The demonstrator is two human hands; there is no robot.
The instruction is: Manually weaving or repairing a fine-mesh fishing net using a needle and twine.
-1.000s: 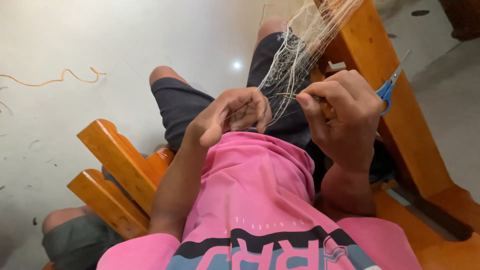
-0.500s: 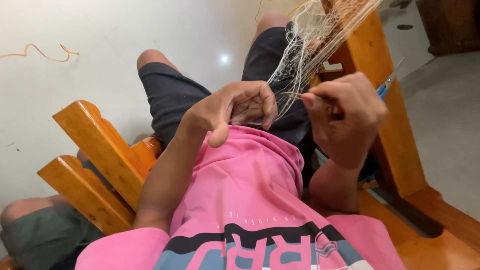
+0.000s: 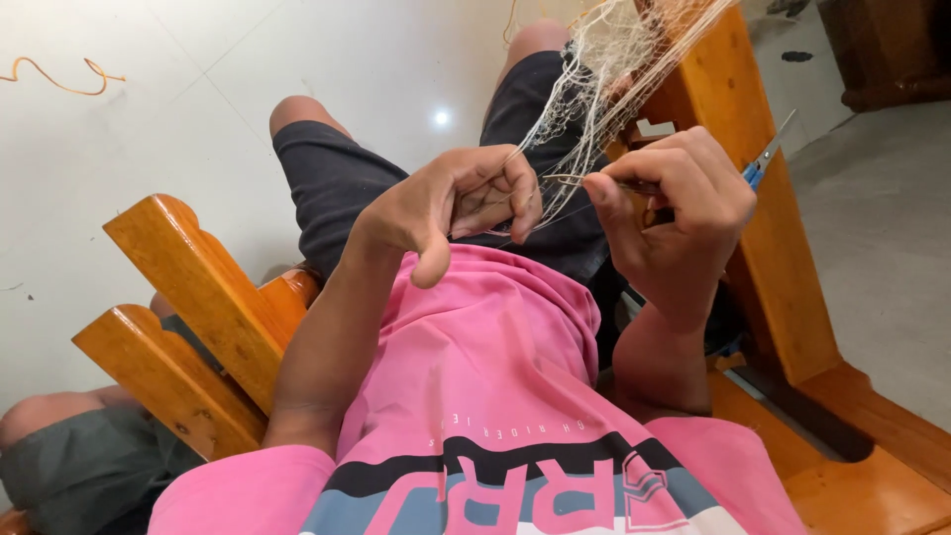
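Note:
My left hand [image 3: 456, 203] is curled over my lap and pinches thin pale strands of a fishing net [image 3: 594, 69]. The net hangs from the upper part of the view down to my fingers. My right hand [image 3: 674, 213] is closed around a slim netting needle [image 3: 580, 180] whose tip points at my left fingers, and around a small pair of blue-handled snips [image 3: 761, 159] that sticks out behind the knuckles. Both hands hover above my dark shorts and pink shirt, a few centimetres apart.
I sit in an orange wooden chair; its left armrest [image 3: 188, 297] and right frame [image 3: 763, 248] flank me. Another person's leg in grey shorts [image 3: 69, 466] shows at lower left. An orange cord [image 3: 59, 79] lies on the white floor.
The view has shifted slightly. My left hand has opened a little, with its thumb now hanging down, and my right hand has brought the needle tip closer to the left fingers.

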